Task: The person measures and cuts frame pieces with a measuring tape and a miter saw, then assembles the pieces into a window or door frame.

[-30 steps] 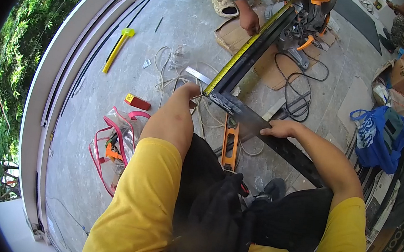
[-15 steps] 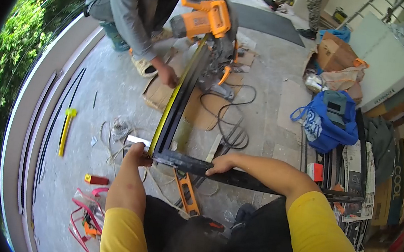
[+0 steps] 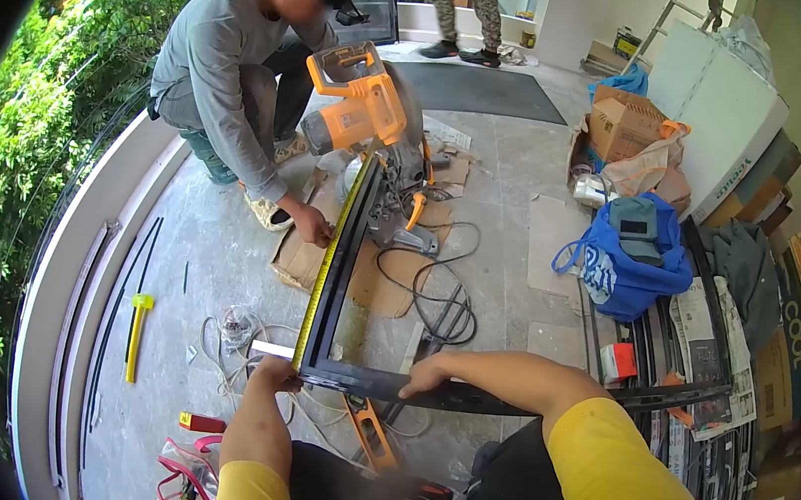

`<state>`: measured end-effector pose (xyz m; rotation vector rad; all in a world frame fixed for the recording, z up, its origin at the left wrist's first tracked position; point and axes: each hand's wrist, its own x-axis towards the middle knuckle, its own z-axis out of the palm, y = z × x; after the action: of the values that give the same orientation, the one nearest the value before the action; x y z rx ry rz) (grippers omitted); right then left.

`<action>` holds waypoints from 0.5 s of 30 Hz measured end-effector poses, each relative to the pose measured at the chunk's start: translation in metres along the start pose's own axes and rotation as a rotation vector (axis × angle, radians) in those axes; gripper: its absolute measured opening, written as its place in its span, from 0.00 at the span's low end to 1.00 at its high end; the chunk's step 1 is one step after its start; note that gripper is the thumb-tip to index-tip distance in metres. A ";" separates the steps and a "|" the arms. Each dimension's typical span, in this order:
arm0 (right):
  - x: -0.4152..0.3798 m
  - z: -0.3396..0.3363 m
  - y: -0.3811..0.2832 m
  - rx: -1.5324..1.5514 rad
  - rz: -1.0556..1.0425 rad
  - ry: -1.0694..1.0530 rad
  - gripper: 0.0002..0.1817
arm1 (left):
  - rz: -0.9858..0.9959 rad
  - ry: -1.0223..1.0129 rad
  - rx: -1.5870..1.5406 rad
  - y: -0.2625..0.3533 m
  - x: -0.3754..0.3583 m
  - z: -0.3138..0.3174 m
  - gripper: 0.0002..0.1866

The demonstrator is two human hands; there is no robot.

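Observation:
A black metal frame (image 3: pixel 374 382) lies across in front of me, one side running up toward an orange miter saw (image 3: pixel 363 110). Along that side stretches a yellow tape measure blade (image 3: pixel 332 262). My left hand (image 3: pixel 275 375) is closed at the frame's near left corner, on the lower end of the tape. My right hand (image 3: pixel 427 373) grips the near bar of the frame, right of that corner. A co-worker in a grey shirt (image 3: pixel 229 59) crouches by the saw, one hand (image 3: pixel 311 224) near the tape blade.
An orange level (image 3: pixel 370 433) and a red tool box-like item (image 3: pixel 202 423) lie near me. A yellow tool (image 3: pixel 138 338) is on the floor at left. At right are a blue bag (image 3: pixel 623 267), a cardboard box (image 3: pixel 626 126) and newspapers. Another person's legs (image 3: pixel 463 3) stand behind.
The view has tilted upward, so the co-worker's head now shows and everything sits lower. Both my hands keep their places on the frame and tape. The other person's feet are now closer together.

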<state>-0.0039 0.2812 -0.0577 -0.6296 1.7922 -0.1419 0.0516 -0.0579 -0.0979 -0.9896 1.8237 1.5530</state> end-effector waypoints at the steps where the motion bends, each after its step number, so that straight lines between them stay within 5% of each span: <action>1: -0.001 0.000 0.001 0.005 -0.005 0.001 0.38 | -0.001 0.000 0.005 0.000 0.002 0.000 0.06; 15: -0.006 -0.002 -0.003 -0.048 -0.039 0.007 0.39 | -0.034 -0.012 0.094 -0.001 0.012 -0.005 0.07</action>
<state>-0.0038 0.2811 -0.0501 -0.6996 1.7951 -0.1284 0.0457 -0.0652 -0.1068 -0.9609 1.8448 1.4358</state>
